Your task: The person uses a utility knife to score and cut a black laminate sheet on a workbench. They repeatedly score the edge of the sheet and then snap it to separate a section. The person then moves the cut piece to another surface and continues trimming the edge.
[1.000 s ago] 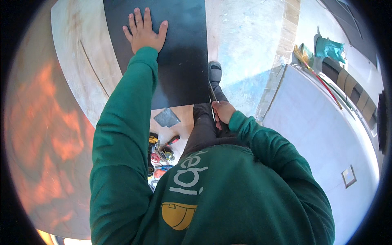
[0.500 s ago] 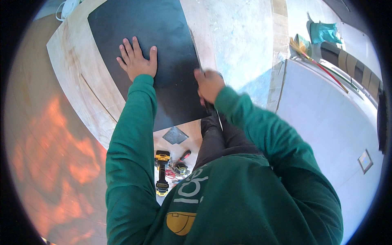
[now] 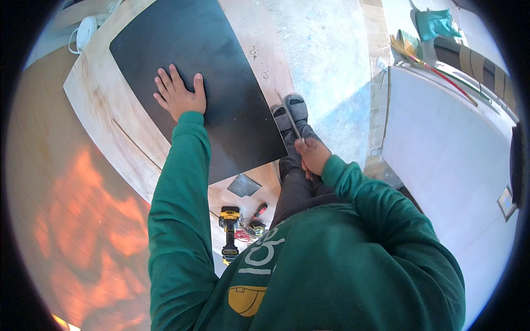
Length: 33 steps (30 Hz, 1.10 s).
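Observation:
A large black sheet [image 3: 237, 116] lies on a pale wooden board [image 3: 91, 91]. On its surface my left hand [image 3: 181, 95] rests flat, fingers spread and thumb out. My right hand [image 3: 313, 156] is closed around a long thin grey metal tool [image 3: 292, 120], file-like in shape. The tool points away from me, above my sandalled feet [image 3: 298, 103], beside the sheet's right edge and apart from it. My palm and fingers hide its lower end.
Nearer me lie a square grey plate [image 3: 244, 186], a yellow-and-black cordless power tool [image 3: 229, 229], a red-and-black screwdriver [image 3: 260, 211] and red wire [image 3: 242, 236]. To the right stands a white panel [image 3: 441, 127], with a straw broom [image 3: 406, 48] and teal bag [image 3: 438, 25] behind.
My right hand has come away from the sheet's right edge, toward me and to the right, with the thin tool in it. My left hand stays flat on the sheet.

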Motion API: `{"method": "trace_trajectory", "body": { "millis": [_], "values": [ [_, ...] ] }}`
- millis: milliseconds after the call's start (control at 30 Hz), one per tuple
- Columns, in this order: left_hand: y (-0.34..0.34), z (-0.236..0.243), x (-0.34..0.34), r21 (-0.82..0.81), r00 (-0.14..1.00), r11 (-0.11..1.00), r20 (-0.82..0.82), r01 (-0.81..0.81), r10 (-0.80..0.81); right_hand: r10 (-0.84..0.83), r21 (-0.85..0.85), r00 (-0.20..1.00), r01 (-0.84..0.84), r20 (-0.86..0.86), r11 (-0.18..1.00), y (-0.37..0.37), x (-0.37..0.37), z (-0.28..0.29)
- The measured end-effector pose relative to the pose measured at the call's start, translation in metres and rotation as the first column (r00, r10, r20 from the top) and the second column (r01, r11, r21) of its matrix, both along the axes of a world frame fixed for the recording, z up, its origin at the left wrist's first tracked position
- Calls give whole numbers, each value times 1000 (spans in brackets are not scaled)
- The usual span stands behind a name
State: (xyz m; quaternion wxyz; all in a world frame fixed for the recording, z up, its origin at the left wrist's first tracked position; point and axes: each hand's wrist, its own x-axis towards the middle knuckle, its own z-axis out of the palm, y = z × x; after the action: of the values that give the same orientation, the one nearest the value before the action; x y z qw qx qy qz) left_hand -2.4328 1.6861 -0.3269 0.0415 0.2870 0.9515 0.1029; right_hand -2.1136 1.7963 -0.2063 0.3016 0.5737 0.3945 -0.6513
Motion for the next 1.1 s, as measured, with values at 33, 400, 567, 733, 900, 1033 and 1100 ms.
{"method": "trace_trajectory", "body": {
  "millis": [33,400,567,733,900,1033,1100],
  "values": [
    [1,0,0,-4,1000,1000,-7,1,-1,1,78,998,5,-68,997,5,-7,-2],
    [2,-4,-1,-8,998,1000,-55,23,-24,-94,143,955,139,-281,980,6,-43,-13],
    [2,-6,0,-20,998,1000,-59,23,-24,11,226,899,98,-438,969,-19,-17,-20],
    [1,-10,1,-22,996,999,-82,27,-28,-191,59,906,229,-378,972,-21,-38,-11],
    [2,-9,0,-22,996,999,-83,25,-27,-138,124,907,202,-399,971,15,-91,-21],
    [5,-9,2,-11,997,999,-69,33,-33,-142,173,873,247,-467,954,13,-86,-33],
    [2,-11,1,-20,996,999,-82,29,-31,-157,135,902,229,-403,964,-6,-61,-31]
  ]
}}
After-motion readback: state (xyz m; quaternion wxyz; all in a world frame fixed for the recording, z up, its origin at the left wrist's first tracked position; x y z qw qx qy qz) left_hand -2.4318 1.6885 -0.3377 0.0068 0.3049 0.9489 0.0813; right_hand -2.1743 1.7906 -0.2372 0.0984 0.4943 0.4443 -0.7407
